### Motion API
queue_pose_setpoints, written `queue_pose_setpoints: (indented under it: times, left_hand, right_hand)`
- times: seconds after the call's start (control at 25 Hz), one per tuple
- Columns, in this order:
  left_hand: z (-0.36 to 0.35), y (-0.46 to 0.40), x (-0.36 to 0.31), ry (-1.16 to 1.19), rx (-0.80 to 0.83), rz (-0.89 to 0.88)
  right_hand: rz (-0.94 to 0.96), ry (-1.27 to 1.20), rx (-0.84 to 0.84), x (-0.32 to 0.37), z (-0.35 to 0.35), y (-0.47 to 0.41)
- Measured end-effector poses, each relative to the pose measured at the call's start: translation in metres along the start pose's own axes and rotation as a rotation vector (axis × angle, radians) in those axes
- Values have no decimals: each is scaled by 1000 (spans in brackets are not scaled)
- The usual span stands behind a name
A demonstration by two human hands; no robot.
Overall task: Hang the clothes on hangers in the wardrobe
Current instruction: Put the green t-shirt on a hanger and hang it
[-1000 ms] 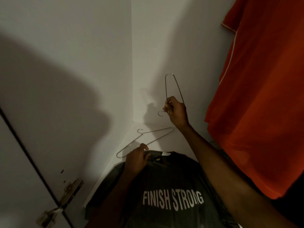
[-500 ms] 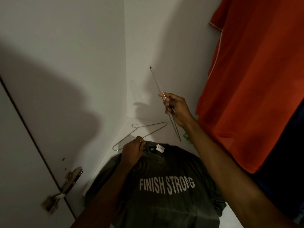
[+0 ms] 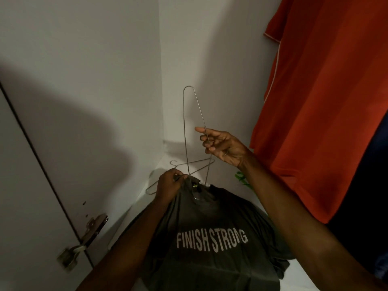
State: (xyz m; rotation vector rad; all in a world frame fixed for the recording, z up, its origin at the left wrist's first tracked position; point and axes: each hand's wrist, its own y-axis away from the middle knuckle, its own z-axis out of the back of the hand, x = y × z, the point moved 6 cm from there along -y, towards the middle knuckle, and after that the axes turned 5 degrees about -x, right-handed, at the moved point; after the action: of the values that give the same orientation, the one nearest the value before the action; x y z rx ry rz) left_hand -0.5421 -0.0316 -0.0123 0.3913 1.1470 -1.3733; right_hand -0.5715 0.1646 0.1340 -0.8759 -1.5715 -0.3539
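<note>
Pinching the collar of a dark grey cotton T-shirt printed "FINISH STRONG", the left hand held the neck opening bunched between curled fingers and thumb. The shirt lay spread on the white wardrobe shelf, chest side up, collar pointing toward the back corner. The right hand gripped a thin silver wire hanger by one sloping arm, its fingers curled round the wire with the forefinger stretched out. That hanger stood on end, one narrow corner up, its lower end dipping into the collar. A second thin wire hanger lay flat on the shelf just behind the collar. An orange shirt hung at the right, something small and green below its hem.
</note>
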Motion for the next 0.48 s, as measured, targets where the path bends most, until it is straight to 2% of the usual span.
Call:
queue_pose_setpoints:
  times: [0.12,0.24,0.48]
  left_hand:
    - [9,-16,-10,196,48,0]
    - [15,-21,-19,370,129,103]
    - [35,-24,-38,597,185,269]
  right_hand:
    - [-37,103,-12,-16,14,-3]
    - [-64,240,-63,-25,29,-8]
    - [-46,230,-133,-29,33,-29]
